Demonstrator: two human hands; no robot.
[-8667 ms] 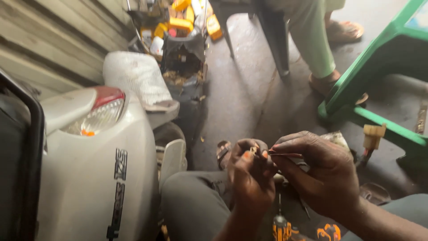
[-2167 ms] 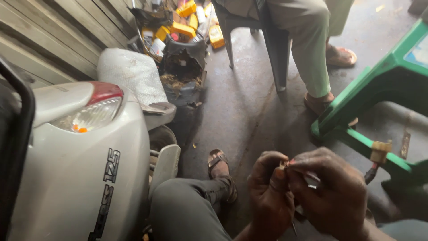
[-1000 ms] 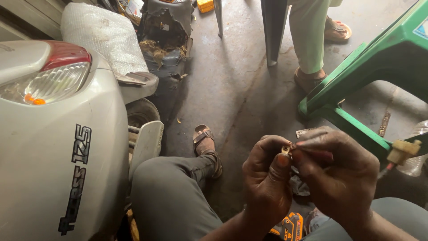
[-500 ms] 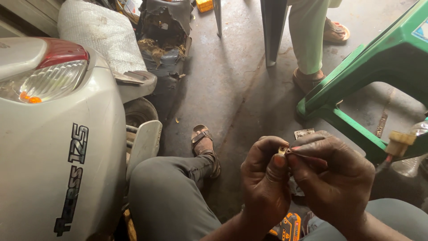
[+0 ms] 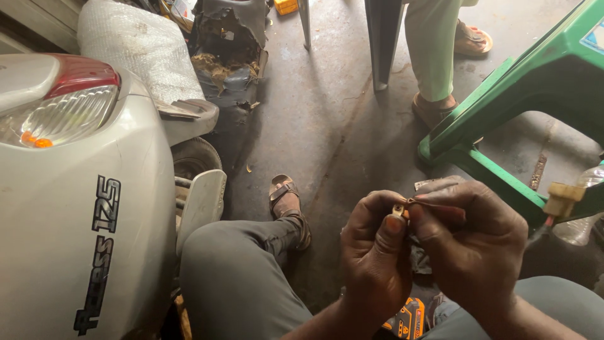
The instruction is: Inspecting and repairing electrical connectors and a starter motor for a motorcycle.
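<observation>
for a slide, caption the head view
Both hands, left hand and right hand, pinch a small metal part beside a white scooter.

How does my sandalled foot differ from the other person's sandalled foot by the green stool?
Your foot sits mid-floor beside the white scooter; the other foot stands next to the green stool. Your trouser leg is dark grey; the other's trouser leg is pale green and upright, while yours is bent. Both wear brown sandals on bare concrete.

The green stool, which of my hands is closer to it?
Right. The right hand sits just below the green stool frame; the left hand is farther off, beside the right hand.
</observation>
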